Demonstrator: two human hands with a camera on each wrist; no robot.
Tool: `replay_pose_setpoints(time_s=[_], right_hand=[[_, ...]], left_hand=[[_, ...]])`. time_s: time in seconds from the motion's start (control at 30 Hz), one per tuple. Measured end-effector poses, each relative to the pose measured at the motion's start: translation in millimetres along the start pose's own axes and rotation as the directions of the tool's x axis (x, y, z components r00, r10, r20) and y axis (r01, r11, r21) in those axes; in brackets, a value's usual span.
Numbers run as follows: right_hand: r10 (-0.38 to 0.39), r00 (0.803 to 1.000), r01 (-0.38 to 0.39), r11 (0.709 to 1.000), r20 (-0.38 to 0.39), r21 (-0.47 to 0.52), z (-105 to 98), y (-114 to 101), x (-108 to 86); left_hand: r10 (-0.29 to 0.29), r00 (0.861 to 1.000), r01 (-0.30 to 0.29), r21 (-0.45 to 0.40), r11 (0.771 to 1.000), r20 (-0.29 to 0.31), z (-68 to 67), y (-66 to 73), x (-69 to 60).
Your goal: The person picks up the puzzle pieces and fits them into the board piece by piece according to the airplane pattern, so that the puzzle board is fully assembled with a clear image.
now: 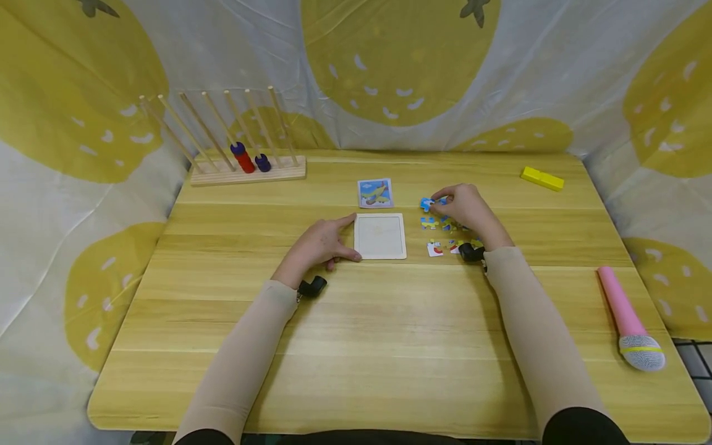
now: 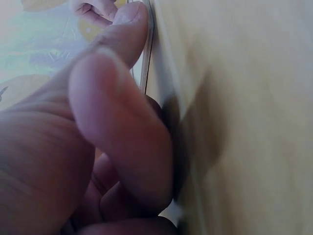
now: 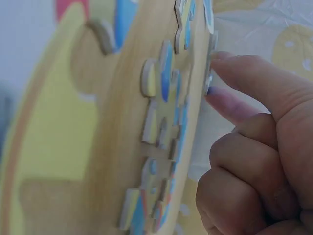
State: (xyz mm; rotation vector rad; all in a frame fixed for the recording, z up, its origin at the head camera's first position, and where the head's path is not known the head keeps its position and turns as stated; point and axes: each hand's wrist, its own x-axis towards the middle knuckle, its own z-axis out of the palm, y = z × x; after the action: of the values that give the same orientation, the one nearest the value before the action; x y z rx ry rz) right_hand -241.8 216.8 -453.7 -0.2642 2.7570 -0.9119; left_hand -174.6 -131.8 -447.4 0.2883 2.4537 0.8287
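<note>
In the head view, my right hand (image 1: 466, 207) pinches a blue puzzle piece (image 1: 426, 204) between thumb and forefinger, at the top of the group of loose pieces. The right wrist view shows the fingertips at that thin piece, with the other fingers curled under. My left hand (image 1: 319, 244) lies left of a square puzzle tray (image 1: 381, 237), its forefinger at the upper left corner and its thumb at the lower left one. The tray's inside is bare. Behind it lies a picture card (image 1: 375, 193). Several puzzle pieces (image 1: 429, 224) sit right of the tray, some hidden under my right hand.
A wooden peg rack (image 1: 250, 176) with red and dark blue rings stands at the back left. A yellow block (image 1: 542, 178) lies at the back right. Near the right edge is a pink toy microphone (image 1: 620, 303). A patterned cloth hangs behind the table (image 1: 389, 346).
</note>
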Motion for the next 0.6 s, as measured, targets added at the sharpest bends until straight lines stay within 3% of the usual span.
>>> replay_pose_setpoints(time_s=[0.13,0.33,0.6], right_hand=[[-0.014,1.0,0.014,1.0,-0.014,0.023,-4,-7,-8.2],[0.008,1.0,-0.006,0.996,-0.015,0.088,-6,-35,-25.3],[-0.061,0.998,0.062,0.992,-0.012,0.112,21,-59,-35.3]], left_hand=[[0.008,1.0,-0.007,-0.056,0.998,0.011,4.3,0.6,0.3],[0.017,0.999,-0.013,-0.112,0.994,0.034,13.4,6.0,-0.6],[0.036,0.998,-0.031,-0.108,0.994,0.044,20.6,16.2,-1.0]])
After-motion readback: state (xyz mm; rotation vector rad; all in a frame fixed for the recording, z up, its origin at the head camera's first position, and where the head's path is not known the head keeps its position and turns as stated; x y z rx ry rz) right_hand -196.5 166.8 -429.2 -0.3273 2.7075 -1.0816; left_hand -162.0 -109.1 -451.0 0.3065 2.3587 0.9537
